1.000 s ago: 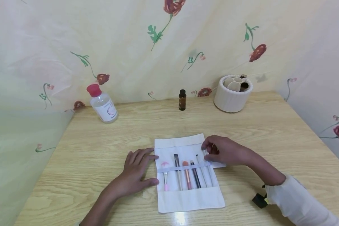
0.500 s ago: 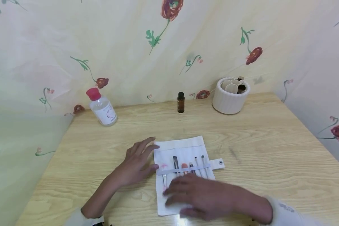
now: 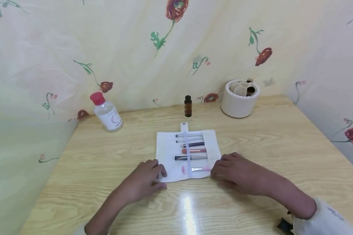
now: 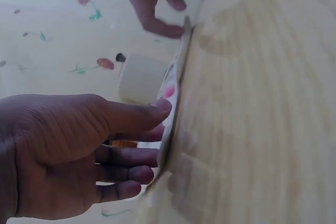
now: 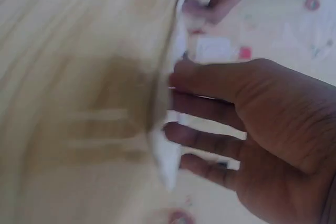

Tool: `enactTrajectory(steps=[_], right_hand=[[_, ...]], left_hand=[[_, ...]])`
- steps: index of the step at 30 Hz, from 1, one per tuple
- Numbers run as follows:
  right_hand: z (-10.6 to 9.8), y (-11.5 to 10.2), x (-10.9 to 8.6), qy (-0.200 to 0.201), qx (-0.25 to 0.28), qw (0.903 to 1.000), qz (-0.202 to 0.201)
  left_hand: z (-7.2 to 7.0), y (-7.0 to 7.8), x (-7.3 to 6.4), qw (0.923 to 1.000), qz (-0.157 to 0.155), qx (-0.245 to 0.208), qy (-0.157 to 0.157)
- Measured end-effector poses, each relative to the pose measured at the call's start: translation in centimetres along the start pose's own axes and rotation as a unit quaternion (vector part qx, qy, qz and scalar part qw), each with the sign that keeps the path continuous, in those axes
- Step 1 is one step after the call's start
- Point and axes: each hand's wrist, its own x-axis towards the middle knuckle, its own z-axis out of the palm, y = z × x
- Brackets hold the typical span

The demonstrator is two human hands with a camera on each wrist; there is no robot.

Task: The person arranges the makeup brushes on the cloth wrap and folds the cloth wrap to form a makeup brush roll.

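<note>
While the unrolled white brush roll (image 3: 167,147) is lying on the wood-grain bench (image 3: 267,130), its longer side is running left to right, and its snap tab (image 3: 184,126) is pointing away from the person. Six brushes (image 3: 195,150) are lying crosswise in it, heads pointing left, handles tucking into the pocket (image 3: 212,143) at the right, with a pale band (image 3: 189,156) crossing them. Both grips are staying loose: the left hand (image 3: 144,178) is touching the near left corner with relaxed fingers, and the right hand (image 3: 238,171) is touching the near right corner. Beyond the tab, a brown bottle (image 3: 188,107) is standing upright, between a red-capped clear bottle (image 3: 109,116) at the left and a white ribbed pot (image 3: 238,104) at the right. Flowered cloth (image 3: 129,49) is hanging behind.
</note>
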Motion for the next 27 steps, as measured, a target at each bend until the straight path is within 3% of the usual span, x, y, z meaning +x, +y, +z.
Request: enactTrajectory(steps=[6, 11, 19, 27], right_hand=[[1.4, 1.8, -0.3, 0.033, 0.014, 0.9992, 0.019], [1.6, 1.8, -0.2, 0.04, 0.001, 0.9988, 0.028], [1.3, 2.5, 0.3, 0.039, 0.056, 0.9928, 0.098], [1.9, 3.4, 1.1, 0.046, 0.099, 0.9815, 0.157]], left_hand=[[1.0, 0.7, 0.2, 0.9996, 0.021, 0.007, 0.017], [0.7, 0.6, 0.5, 0.9989, 0.034, -0.006, 0.03], [0.4, 0.1, 1.4, 0.9955, -0.013, -0.058, 0.073], [0.8, -0.6, 2.8, 0.9917, -0.047, -0.079, 0.09]])
